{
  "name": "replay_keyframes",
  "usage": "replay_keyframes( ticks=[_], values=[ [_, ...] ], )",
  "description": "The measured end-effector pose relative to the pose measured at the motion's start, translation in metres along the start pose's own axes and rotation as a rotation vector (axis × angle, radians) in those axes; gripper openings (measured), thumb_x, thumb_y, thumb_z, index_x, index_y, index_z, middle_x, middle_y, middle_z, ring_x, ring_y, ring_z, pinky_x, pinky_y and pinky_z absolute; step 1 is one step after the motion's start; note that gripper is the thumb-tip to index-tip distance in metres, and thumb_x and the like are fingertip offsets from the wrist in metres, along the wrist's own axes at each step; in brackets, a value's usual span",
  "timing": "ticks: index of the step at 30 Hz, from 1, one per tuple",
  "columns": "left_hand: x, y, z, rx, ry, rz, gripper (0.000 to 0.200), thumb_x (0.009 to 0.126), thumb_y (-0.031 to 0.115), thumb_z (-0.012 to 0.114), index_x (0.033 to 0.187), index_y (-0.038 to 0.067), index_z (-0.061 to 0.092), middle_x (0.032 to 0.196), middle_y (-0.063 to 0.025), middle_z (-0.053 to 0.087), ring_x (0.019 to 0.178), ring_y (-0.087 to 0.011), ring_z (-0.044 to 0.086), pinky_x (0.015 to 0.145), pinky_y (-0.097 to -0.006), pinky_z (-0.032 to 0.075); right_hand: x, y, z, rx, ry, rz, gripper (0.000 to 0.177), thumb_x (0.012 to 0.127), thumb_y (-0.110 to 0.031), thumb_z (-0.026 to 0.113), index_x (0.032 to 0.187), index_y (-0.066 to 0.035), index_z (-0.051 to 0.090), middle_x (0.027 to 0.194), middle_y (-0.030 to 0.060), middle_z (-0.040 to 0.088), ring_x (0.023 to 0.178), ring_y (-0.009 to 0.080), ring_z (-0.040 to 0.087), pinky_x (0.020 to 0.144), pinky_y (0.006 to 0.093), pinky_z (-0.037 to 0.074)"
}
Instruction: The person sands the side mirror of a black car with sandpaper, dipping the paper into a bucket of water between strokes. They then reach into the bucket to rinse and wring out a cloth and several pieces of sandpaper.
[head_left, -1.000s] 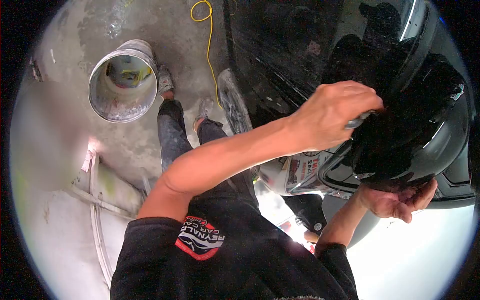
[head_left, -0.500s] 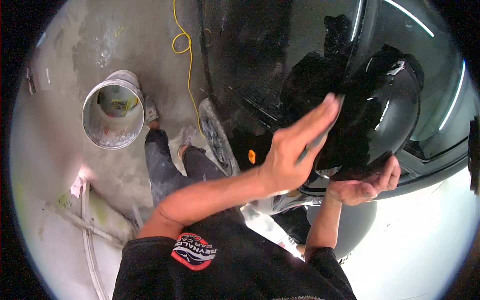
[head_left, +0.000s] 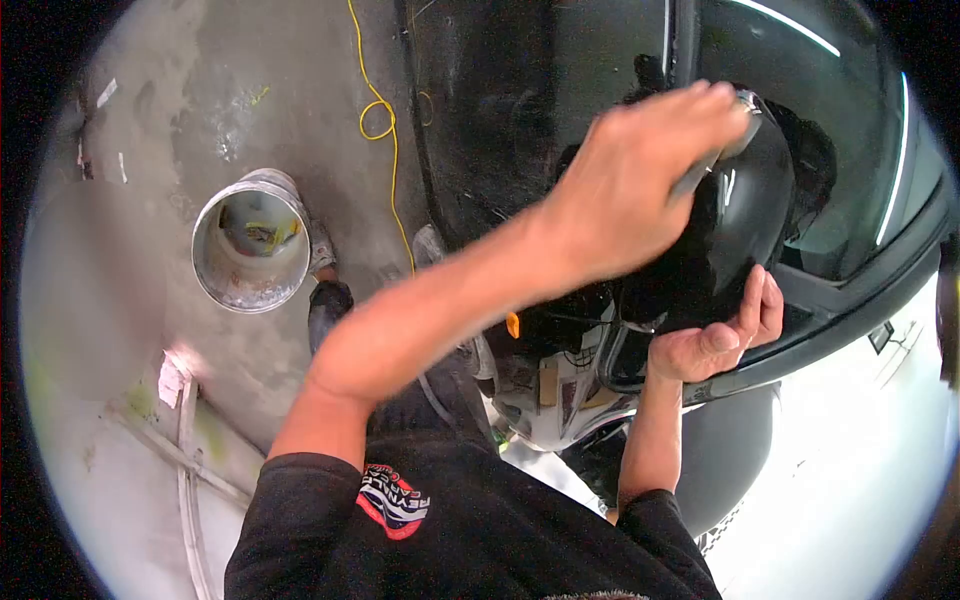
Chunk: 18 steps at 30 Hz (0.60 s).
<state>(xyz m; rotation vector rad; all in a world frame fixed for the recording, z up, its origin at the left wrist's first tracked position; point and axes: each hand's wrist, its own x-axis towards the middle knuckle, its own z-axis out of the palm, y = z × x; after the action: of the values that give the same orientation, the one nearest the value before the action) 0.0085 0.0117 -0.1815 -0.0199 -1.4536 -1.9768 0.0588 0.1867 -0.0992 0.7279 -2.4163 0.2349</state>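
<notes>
A glossy black side mirror [head_left: 735, 215] on the dark car fills the middle right. My left hand [head_left: 650, 175] is laid over its upper left side, back of the hand toward me, closed on a thin dark grey pad [head_left: 692, 178]. Only the pad's edges show past the fingers, and its face is hidden against the mirror. At the mirror's lower edge my right hand [head_left: 715, 335] cups the housing, fingers curled up along the near side and thumb bent in front.
The wet dark car hood [head_left: 500, 110] and a glass pane [head_left: 820, 150] surround the mirror. On the concrete floor stands a white bucket [head_left: 205, 240] with something yellow inside. A yellow cord [head_left: 397, 190] runs along the car. Pale pipes [head_left: 185, 470] lie at lower left.
My left hand with the pad has slid up and right across the mirror. My right hand stays at its lower edge. The whole view has shifted slightly.
</notes>
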Motion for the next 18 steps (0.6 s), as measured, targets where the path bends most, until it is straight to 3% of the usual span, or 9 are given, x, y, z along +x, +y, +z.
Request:
replay_keyframes(
  ticks=[3,5,9,13,15,16,18],
  values=[
    [0.026,-0.001,0.001,0.045,-0.122,0.02,0.037,0.089,-0.003,0.062,0.125,0.003,0.068,0.134,-0.022,0.064,0.13,-0.036,0.058,0.111,-0.0427,0.047,0.001,-0.001,0.0,-0.02,0.026,-0.021,0.073,0.11,-0.053,0.029,0.125,0.007,0.068,0.128,0.0197,0.057,0.122,0.0319,0.053,0.107,0.0472,0.041],
    [-0.012,0.028,-0.005,0.165,-0.081,0.056,0.043,0.087,-0.005,0.061,0.128,0.002,0.067,0.139,-0.0227,0.06,0.135,-0.038,0.055,0.114,-0.0441,0.045,0.002,-0.003,0.0,0.019,0.026,-0.016,0.07,0.11,-0.053,0.032,0.126,0.003,0.069,0.128,0.0177,0.057,0.122,0.0316,0.05,0.107,0.0483,0.039],
    [-0.069,0.06,-0.009,0.338,-0.278,0.129,0.054,0.079,-0.009,0.06,0.133,-0.001,0.062,0.14,-0.0213,0.06,0.139,-0.0396,0.051,0.117,-0.0501,0.041,0.003,-0.001,-0.003,0.074,0.024,-0.007,0.063,0.109,-0.051,0.037,0.126,0.0,0.071,0.129,0.0154,0.059,0.124,0.0309,0.046,0.109,0.0477,0.035],
    [0.023,0.034,0.01,0.37,-0.205,0.267,0.041,0.084,-0.005,0.059,0.124,0.002,0.066,0.131,-0.0209,0.065,0.127,-0.0392,0.059,0.111,-0.0469,0.047,0.008,-0.008,-0.002,0.104,0.059,-0.014,0.062,0.109,-0.046,0.036,0.126,0.004,0.069,0.126,0.0165,0.062,0.123,0.0312,0.046,0.108,0.046,0.036],
    [0.039,0.037,0.014,0.344,-0.255,0.123,0.041,0.086,-0.005,0.059,0.125,0.003,0.066,0.129,-0.0193,0.067,0.126,-0.0385,0.06,0.11,-0.0465,0.048,0.009,-0.009,-0.002,0.106,0.088,-0.024,0.064,0.11,-0.046,0.033,0.129,0.005,0.065,0.127,0.0174,0.062,0.123,0.0321,0.047,0.109,0.046,0.035],
    [0.031,0.04,0.016,0.397,-0.176,0.241,0.039,0.088,-0.004,0.059,0.126,0.002,0.065,0.131,-0.0203,0.065,0.127,-0.0391,0.059,0.11,-0.0467,0.048,0.01,-0.008,-0.004,0.096,0.085,-0.033,0.064,0.11,-0.046,0.032,0.131,0.005,0.064,0.128,0.0176,0.063,0.124,0.0324,0.047,0.109,0.046,0.035],
    [-0.015,0.07,0.01,0.481,-0.253,0.231,0.049,0.083,-0.007,0.061,0.131,0.001,0.063,0.139,-0.0211,0.06,0.135,-0.0388,0.054,0.114,-0.0475,0.043,0.01,-0.004,-0.006,0.081,0.084,-0.053,0.065,0.11,-0.047,0.029,0.135,0.005,0.06,0.129,0.0179,0.063,0.125,0.0331,0.048,0.109,0.046,0.035]
  ],
)
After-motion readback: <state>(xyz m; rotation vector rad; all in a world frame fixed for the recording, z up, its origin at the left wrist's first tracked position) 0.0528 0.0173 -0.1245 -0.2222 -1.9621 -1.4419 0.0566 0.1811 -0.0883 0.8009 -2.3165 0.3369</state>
